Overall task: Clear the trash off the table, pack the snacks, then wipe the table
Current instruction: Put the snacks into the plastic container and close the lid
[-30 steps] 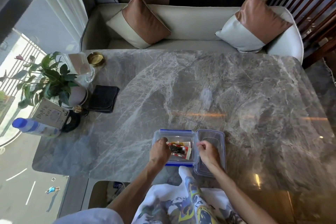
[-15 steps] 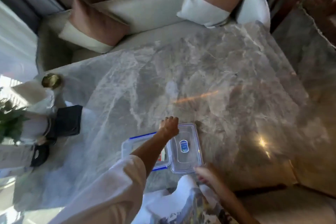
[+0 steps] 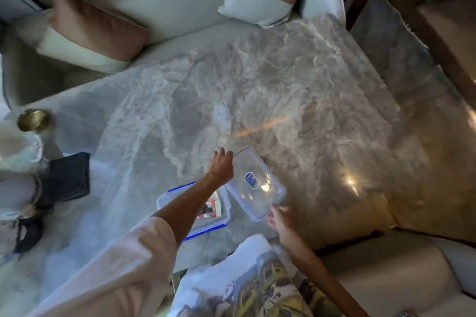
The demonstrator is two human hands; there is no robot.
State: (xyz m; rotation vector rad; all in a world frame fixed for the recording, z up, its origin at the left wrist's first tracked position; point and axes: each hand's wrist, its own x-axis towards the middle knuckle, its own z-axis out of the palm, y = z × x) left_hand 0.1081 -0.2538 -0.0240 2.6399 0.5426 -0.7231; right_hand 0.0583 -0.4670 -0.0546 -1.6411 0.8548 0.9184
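Note:
A clear plastic box (image 3: 164, 198) with blue clips stands near the front edge of the marble table (image 3: 257, 100). Red and white snack packets (image 3: 210, 210) lie inside it, partly hidden by my left forearm. The clear lid (image 3: 257, 188), with a small blue label, sits tilted just right of the box. My left hand (image 3: 221, 167) reaches across the box and grips the lid's far left corner. My right hand (image 3: 279, 215) pinches the lid's near corner.
A dark folded cloth (image 3: 68, 179) lies at the table's left. Beside it are a brass dish (image 3: 33, 119), a white jar and other blurred items. A sofa with two cushions (image 3: 98, 31) runs along the far side.
The view has swung right and tilted. My left hand left the box and crossed over to the lid's far corner. The lid has turned askew, and my right hand came up to its near corner.

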